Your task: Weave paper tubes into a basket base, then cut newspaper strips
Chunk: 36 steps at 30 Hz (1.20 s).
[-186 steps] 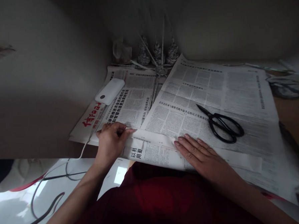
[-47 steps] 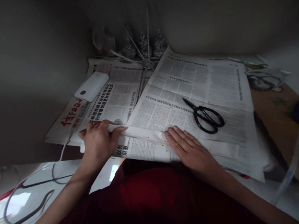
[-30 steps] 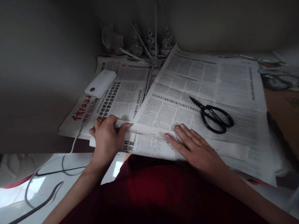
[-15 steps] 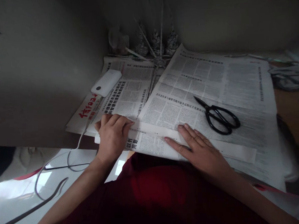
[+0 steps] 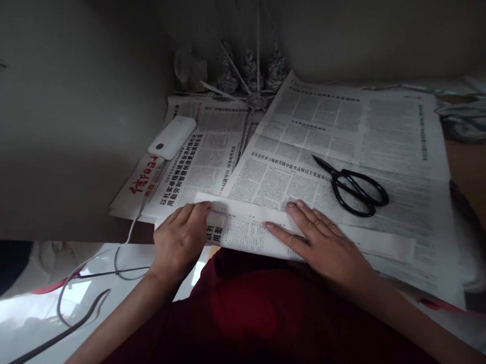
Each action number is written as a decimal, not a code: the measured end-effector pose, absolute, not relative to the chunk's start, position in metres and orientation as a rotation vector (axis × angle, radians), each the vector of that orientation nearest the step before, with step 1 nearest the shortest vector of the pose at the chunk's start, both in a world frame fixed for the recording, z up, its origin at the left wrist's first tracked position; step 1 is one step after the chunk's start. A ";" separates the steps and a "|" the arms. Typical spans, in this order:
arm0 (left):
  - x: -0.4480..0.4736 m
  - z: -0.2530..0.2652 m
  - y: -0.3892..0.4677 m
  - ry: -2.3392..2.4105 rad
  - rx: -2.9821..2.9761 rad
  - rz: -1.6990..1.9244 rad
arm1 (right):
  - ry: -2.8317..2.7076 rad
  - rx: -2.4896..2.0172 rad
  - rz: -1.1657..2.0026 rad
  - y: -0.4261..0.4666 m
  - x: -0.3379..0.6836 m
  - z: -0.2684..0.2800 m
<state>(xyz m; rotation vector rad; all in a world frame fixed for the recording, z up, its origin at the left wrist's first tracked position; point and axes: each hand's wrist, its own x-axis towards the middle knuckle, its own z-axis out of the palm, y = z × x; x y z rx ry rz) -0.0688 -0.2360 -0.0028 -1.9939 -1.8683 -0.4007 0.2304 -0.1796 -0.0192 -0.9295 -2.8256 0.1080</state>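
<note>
A large newspaper sheet [image 5: 392,158] lies at the table's front, its near edge folded up. Along the fold runs a narrow white paper strip [image 5: 265,213]. My left hand [image 5: 180,234] is closed on the left end of the folded newspaper, fingers curled over and thumb partly hidden. Flat on the strip and fold, my right hand [image 5: 323,237] presses down with its fingers spread. Just beyond it rest black-handled scissors [image 5: 338,176] on the sheet, blades pointing to the far left.
A white device [image 5: 173,138] with a cable [image 5: 133,226] sits on more newspapers [image 5: 212,140] at left. Behind stand several cone-shaped woven pieces [image 5: 250,67] and thin paper sticks [image 5: 258,45]. A dark coil [image 5: 468,124] lies at far right. Walls rise at left and back.
My left hand has slid slightly down along the paper's left end, uncovering the strip's far-left corner and printed characters on the newspaper behind. My right hand stays in place.
</note>
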 end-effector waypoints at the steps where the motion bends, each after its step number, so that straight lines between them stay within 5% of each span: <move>1: -0.069 -0.002 -0.239 -1.868 -2.017 -0.411 | -2.825 -0.927 0.115 -0.180 0.231 -0.019; 21: -0.066 0.000 -0.261 -1.748 -2.324 -0.013 | -2.810 -0.924 0.129 -0.179 0.231 -0.024; 36: -0.057 -0.002 -0.258 -1.733 -2.323 -0.058 | -2.833 -0.932 0.162 -0.181 0.230 -0.017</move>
